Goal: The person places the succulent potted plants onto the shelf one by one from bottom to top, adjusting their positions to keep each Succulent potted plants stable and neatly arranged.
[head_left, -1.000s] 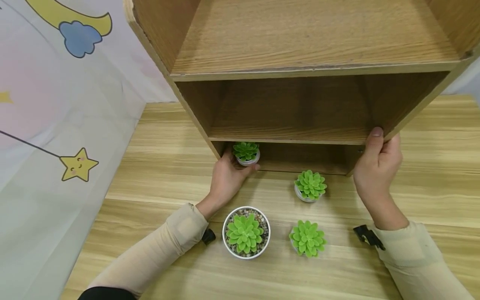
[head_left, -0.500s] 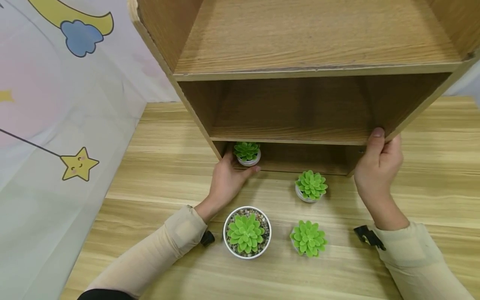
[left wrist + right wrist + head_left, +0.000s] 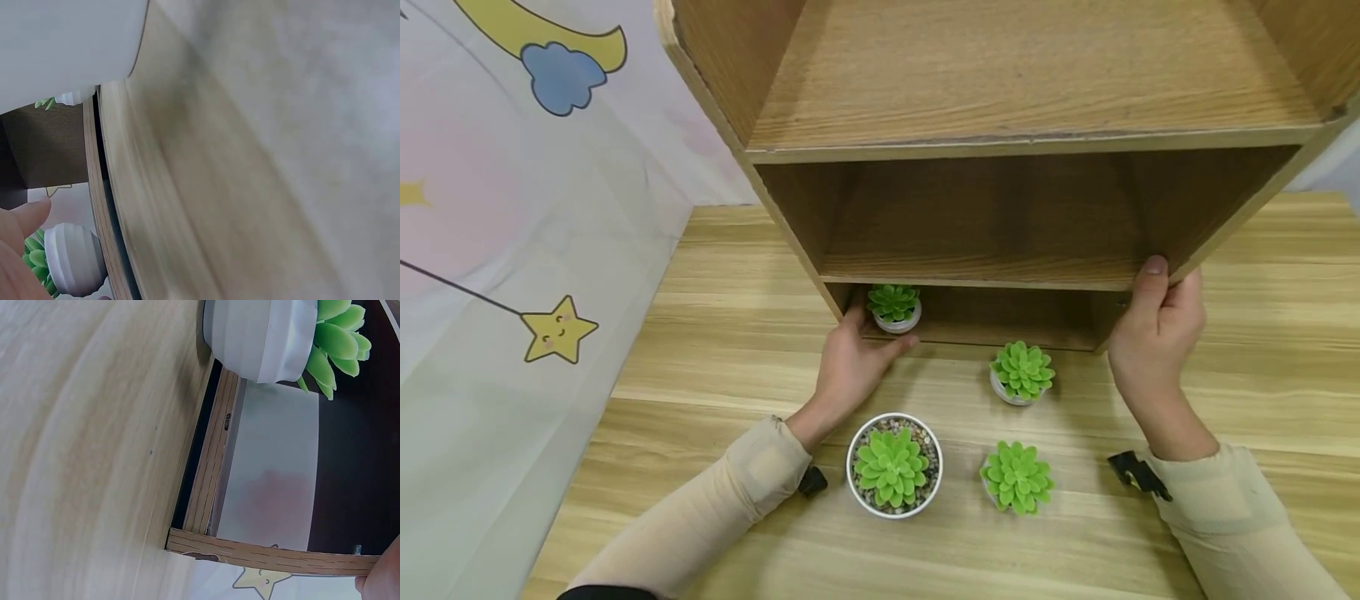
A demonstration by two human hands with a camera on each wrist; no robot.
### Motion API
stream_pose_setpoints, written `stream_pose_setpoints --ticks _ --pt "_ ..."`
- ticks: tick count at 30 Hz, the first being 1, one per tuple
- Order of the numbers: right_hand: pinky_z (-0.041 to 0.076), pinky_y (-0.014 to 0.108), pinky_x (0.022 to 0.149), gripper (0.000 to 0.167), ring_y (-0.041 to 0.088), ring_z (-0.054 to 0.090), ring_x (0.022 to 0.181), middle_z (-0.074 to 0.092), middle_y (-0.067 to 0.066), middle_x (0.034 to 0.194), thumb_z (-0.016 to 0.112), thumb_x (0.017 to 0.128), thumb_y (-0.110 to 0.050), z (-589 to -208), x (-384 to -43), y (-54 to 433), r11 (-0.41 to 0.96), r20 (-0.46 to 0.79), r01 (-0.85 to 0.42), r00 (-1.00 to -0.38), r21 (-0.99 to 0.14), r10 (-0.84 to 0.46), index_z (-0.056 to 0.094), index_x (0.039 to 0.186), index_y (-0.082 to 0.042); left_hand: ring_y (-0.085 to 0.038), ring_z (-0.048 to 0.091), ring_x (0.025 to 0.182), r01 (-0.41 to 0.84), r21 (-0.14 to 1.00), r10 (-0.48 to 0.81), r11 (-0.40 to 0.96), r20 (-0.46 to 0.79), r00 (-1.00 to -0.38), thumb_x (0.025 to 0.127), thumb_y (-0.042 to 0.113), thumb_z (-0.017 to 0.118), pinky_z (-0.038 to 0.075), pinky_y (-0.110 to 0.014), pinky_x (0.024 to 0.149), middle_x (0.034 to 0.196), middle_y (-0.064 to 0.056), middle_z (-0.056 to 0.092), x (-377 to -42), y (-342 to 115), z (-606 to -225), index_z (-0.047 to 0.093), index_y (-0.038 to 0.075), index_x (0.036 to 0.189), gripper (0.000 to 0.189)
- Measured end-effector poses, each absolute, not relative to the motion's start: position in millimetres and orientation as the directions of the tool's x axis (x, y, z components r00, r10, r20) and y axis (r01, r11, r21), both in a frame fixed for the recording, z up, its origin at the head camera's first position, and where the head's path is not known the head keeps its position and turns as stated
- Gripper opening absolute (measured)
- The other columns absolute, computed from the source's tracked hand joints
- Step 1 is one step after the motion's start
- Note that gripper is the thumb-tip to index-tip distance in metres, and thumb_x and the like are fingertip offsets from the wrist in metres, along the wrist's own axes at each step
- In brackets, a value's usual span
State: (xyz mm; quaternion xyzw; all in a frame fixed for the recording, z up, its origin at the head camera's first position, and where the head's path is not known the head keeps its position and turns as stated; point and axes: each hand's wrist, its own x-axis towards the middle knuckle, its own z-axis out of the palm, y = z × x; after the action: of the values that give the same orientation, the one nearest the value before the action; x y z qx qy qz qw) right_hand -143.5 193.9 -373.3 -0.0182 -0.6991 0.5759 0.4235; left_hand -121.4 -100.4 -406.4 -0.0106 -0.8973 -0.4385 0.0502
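Observation:
In the head view my left hand [image 3: 853, 358] reaches into the bottom compartment of a wooden shelf unit [image 3: 1030, 146]. It lies round the left and front of a small potted succulent [image 3: 897, 308], its thumb straight and its other fingers mostly hidden. The left wrist view has that thumb [image 3: 31, 217] beside the leaves, apart from the white ribbed pot [image 3: 75, 259], which sits on the bottom board. On the far side my right hand [image 3: 1153, 358] grips the unit's right side panel, thumb on the inside. Another small succulent [image 3: 1022, 369] stands before the opening.
A larger round white pot [image 3: 894, 515] with pebbles and a succulent stands in front, near my left forearm. One more small succulent [image 3: 1017, 477] is to its right. All stand on a wood-grain tabletop [image 3: 700, 333], with a printed cloth [image 3: 497, 400] along the left.
My left hand and sleeve have shifted slightly toward me, and the thumb sits a little lower, off the pot's front. The right hand and the plants stay put.

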Motion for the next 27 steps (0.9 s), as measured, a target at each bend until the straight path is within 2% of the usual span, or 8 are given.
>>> stream_pose_setpoints --ticks 6,16,27 --pt "0.03 0.019 0.067 0.023 0.005 0.04 0.068 0.042 -0.012 0.07 0.045 0.101 -0.003 -372 -145 194 0.346 0.576 -0.461 -0.632 -0.817 0.518 0.05 0.083 0.01 -0.028 0.052 0.124 0.067 0.783 -0.012 0.619 0.095 -0.995 0.077 0.037 0.085 0.042 -0.035 0.103 0.137 -0.02 0.053 -118 -103 -406 0.032 -0.002 0.15 0.098" --pt "0.03 0.019 0.066 0.022 0.005 0.04 0.067 0.042 -0.011 0.07 0.045 0.101 -0.004 -373 -144 194 0.348 0.576 -0.459 -0.634 -0.817 0.516 0.052 0.083 0.007 -0.028 0.053 0.124 0.058 0.815 -0.003 0.577 0.073 -0.997 0.077 0.034 0.086 0.042 -0.035 0.104 0.141 -0.018 0.05 -113 -105 -406 0.037 0.0 0.149 0.094" --pt "0.031 0.019 0.067 0.021 0.004 0.04 0.067 0.043 -0.012 0.071 0.044 0.101 -0.002 -371 -144 193 0.343 0.575 -0.462 -0.631 -0.818 0.521 0.053 0.084 0.007 -0.029 0.049 0.127 0.016 0.839 -0.013 0.544 0.028 -1.0 0.076 0.037 0.086 0.04 -0.031 0.105 0.147 -0.019 0.041 -108 -107 -405 0.033 -0.004 0.149 0.1"
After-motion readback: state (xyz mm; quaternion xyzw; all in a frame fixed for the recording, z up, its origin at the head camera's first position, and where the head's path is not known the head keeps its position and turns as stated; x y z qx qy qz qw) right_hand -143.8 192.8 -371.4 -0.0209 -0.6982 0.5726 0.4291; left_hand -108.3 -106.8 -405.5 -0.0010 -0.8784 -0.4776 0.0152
